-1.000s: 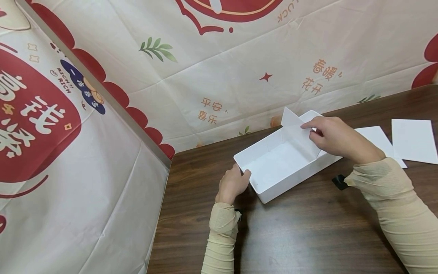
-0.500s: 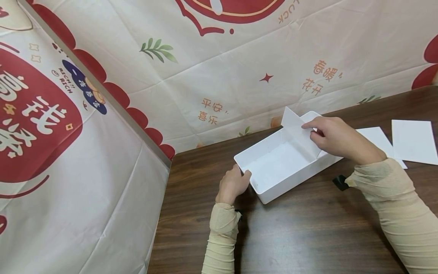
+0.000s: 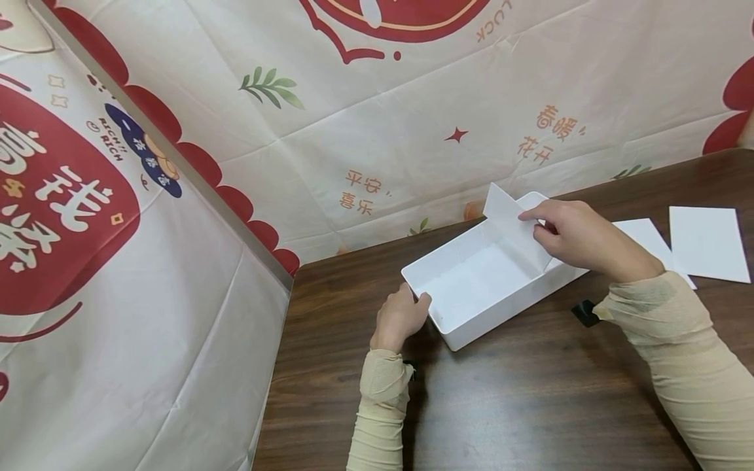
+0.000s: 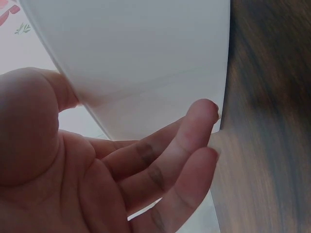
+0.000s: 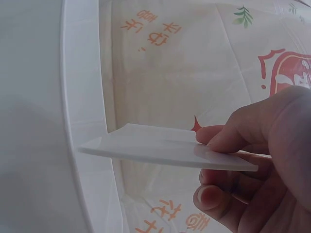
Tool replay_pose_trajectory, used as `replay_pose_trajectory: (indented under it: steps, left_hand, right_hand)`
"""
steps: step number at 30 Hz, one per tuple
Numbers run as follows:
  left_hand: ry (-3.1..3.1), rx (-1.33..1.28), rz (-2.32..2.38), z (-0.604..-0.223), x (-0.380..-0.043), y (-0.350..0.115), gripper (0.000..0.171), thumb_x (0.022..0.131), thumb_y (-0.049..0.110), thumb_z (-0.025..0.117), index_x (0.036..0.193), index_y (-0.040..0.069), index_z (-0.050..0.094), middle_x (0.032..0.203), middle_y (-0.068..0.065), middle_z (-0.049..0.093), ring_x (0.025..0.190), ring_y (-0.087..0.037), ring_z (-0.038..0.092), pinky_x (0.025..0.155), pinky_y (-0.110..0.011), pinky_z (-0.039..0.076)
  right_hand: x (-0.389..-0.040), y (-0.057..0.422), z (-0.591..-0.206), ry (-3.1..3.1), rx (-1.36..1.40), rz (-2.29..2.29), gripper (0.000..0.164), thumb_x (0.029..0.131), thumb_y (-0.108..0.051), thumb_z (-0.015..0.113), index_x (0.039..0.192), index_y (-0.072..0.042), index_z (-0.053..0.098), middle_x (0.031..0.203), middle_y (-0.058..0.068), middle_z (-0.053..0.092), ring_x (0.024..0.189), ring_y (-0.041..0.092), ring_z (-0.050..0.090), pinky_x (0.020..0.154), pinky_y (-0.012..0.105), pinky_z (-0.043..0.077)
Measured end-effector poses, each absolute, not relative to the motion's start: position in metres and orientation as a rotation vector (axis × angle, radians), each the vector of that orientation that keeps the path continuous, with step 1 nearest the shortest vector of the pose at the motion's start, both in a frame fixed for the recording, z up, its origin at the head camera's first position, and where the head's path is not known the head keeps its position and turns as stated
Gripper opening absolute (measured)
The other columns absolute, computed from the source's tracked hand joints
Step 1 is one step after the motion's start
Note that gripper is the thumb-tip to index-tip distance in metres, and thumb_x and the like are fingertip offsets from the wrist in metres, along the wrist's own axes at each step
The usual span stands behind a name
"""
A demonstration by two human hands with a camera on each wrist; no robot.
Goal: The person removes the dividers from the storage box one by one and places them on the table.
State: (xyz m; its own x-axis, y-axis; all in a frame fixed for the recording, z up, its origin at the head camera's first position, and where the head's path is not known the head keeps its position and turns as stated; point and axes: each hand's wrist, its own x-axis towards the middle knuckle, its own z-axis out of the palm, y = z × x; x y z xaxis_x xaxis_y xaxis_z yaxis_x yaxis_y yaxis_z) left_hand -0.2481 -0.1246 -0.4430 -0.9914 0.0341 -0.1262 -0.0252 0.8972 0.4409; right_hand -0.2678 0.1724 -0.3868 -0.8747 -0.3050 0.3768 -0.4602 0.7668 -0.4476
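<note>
A long white open-topped box (image 3: 501, 307) stands on the wooden table, angled away to the right. At its near-left end, my left hand (image 3: 400, 317) holds the end wall, thumb over the rim and fingers on the outside. In the left wrist view that wall (image 4: 146, 53) shows between thumb and fingers. My right hand (image 3: 580, 235) pinches a thin white divider panel (image 3: 511, 219) by its upper edge. The panel stands tilted across the box's inside and sticks up past the rim. Seen from the right wrist, the thumb (image 5: 240, 131) presses on one face, with fingers behind.
Two flat white panels (image 3: 707, 242) lie to the right on the dark wooden table (image 3: 518, 399), one partly behind the right forearm. A printed cloth backdrop (image 3: 377, 118) rises behind the table, and another cloth sheet (image 3: 212, 340) hangs at left.
</note>
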Motion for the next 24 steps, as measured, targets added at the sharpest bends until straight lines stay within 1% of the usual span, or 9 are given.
replay_pose_trajectory:
  steps: [4,7,11,16,21,24]
  left_hand:
    - [2.934,0.012,0.690,-0.442,-0.247,-0.125,0.050,0.092,0.037,0.043,0.122,-0.002,0.053,0.104,-0.018,0.067,0.074,-0.026,0.056,0.072,-0.046,0.048]
    - [2.942,0.017,0.691,-0.442,-0.246,-0.125,0.050,0.092,0.037,0.043,0.122,-0.002,0.054,0.104,-0.019,0.067,0.074,-0.026,0.056,0.071,-0.046,0.049]
    - [2.954,0.029,0.685,-0.441,-0.246,-0.125,0.049,0.092,0.036,0.043,0.121,-0.001,0.055,0.105,-0.019,0.068,0.074,-0.026,0.057,0.070,-0.046,0.049]
    - [2.962,0.040,0.680,-0.444,-0.247,-0.126,0.047,0.092,0.037,0.043,0.120,0.000,0.056,0.103,-0.018,0.069,0.073,-0.025,0.057,0.068,-0.045,0.049]
    - [2.974,0.053,0.673,-0.444,-0.248,-0.127,0.045,0.091,0.037,0.043,0.114,0.000,0.057,0.097,-0.016,0.069,0.070,-0.024,0.057,0.066,-0.043,0.048]
    - [2.976,0.049,0.673,-0.443,-0.249,-0.127,0.045,0.091,0.037,0.044,0.113,0.000,0.057,0.096,-0.016,0.068,0.070,-0.024,0.057,0.066,-0.043,0.048]
  right_hand:
    - [-0.267,0.172,-0.386,-2.686,0.595,0.796,0.031,0.087,0.000,0.052,0.114,0.006,0.065,0.093,0.022,0.063,0.060,0.020,0.043,0.049,0.032,0.040]
    - [-0.267,0.173,-0.385,-2.669,0.586,0.789,0.031,0.086,0.000,0.052,0.113,0.006,0.066,0.088,0.019,0.062,0.059,0.019,0.042,0.049,0.032,0.039]
    - [-0.267,0.177,-0.387,-2.625,0.574,0.767,0.030,0.085,0.001,0.051,0.109,0.004,0.068,0.075,0.012,0.056,0.056,0.018,0.039,0.049,0.031,0.037]
    - [-0.267,0.181,-0.389,-2.604,0.566,0.755,0.030,0.083,0.002,0.051,0.107,0.004,0.069,0.075,0.011,0.057,0.056,0.018,0.039,0.050,0.032,0.036]
    - [-0.264,0.188,-0.389,-2.626,0.551,0.747,0.029,0.084,0.001,0.052,0.107,0.003,0.069,0.070,0.009,0.053,0.058,0.018,0.040,0.051,0.032,0.036]
    - [-0.263,0.192,-0.388,-2.638,0.548,0.735,0.029,0.084,0.001,0.052,0.108,0.004,0.068,0.072,0.009,0.054,0.058,0.018,0.040,0.050,0.032,0.036]
